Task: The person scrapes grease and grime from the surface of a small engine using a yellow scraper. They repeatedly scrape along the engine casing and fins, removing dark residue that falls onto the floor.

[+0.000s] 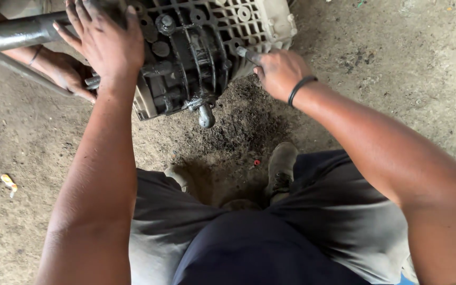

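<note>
A greasy metal gearbox housing [207,47] lies on the dirt floor, ribbed and dark with oil. My left hand [104,39] rests flat on its top left side with fingers spread. My right hand [279,71] is closed around a small metal tool [248,54] whose tip touches the housing's right side. A black band circles my right wrist. A short bolt-like stub [206,116] sticks out of the housing's near edge.
Another person's hand [67,74] reaches in from the left, under a thick grey pipe [17,32] and a thin rod. My knees and shoes [281,169] are below. An oily dirt patch [244,126] and small litter [9,183] mark the floor.
</note>
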